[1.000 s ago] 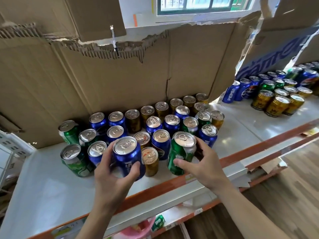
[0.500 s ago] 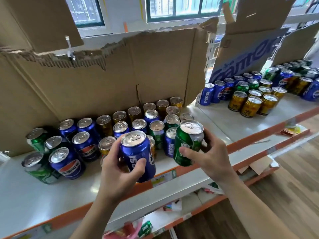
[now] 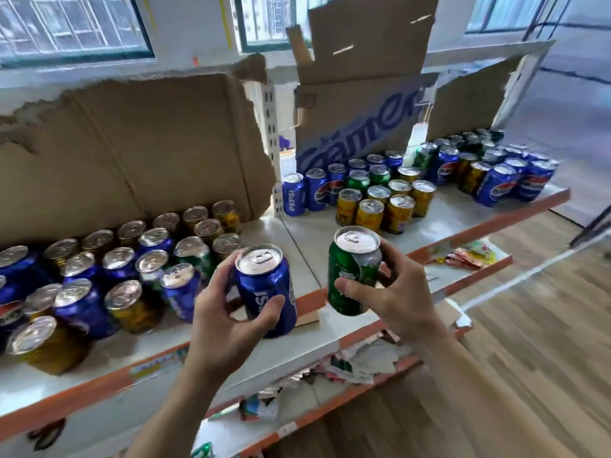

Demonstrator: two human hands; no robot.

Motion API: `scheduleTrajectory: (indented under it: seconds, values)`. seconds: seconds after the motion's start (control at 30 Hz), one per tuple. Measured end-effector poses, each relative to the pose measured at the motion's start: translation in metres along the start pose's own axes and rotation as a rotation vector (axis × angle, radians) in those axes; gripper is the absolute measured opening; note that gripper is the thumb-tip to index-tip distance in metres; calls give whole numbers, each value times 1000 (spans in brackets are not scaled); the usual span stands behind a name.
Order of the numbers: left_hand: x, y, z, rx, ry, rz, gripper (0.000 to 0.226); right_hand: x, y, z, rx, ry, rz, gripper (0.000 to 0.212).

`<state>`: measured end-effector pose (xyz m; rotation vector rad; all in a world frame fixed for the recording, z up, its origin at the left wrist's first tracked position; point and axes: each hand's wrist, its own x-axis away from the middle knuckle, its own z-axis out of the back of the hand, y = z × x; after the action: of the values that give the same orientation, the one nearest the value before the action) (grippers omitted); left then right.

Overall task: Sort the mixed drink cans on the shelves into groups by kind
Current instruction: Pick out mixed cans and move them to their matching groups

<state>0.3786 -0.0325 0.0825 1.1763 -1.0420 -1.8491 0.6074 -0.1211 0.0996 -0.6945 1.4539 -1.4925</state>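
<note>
Gleaming blue can (image 3: 264, 287) & green can (image 3: 348, 272)

The blue can (image 3: 264, 289) and the green can (image 3: 351, 277) were glossy painted metal with bare silvery tops, dulled by a soft sheen. The gold cans (image 3: 385, 206) shone likewise. The shelf (image 3: 310, 233) had a smooth, pale, faintly reflective surface. Behind it stood matt brown cardboard (image 3: 132, 143) with rough torn edges. The floor (image 3: 529, 342) looked like smooth, lightly glossy wood planking.
</note>
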Motion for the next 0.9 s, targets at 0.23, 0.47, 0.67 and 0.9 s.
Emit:
scheduleTrajectory:
  seconds: [0.23, 0.47, 0.67, 0.9]
  values:
    - [-23, 20, -64, 9, -60, -13, 68, -22, 2, 61, 51, 33, 13, 65]
    - [-66, 0, -94, -75, -52, 26, 71, -71, 25, 79, 87, 11, 32, 72]
    - [-115, -36, -111, -117, -11, 115, 84, -127, 48, 75, 98, -43, -4, 70]
    - [-167, -67, -115, -126, -1, 145, 73, -191, 60, 64, 162, -87, -2, 62]
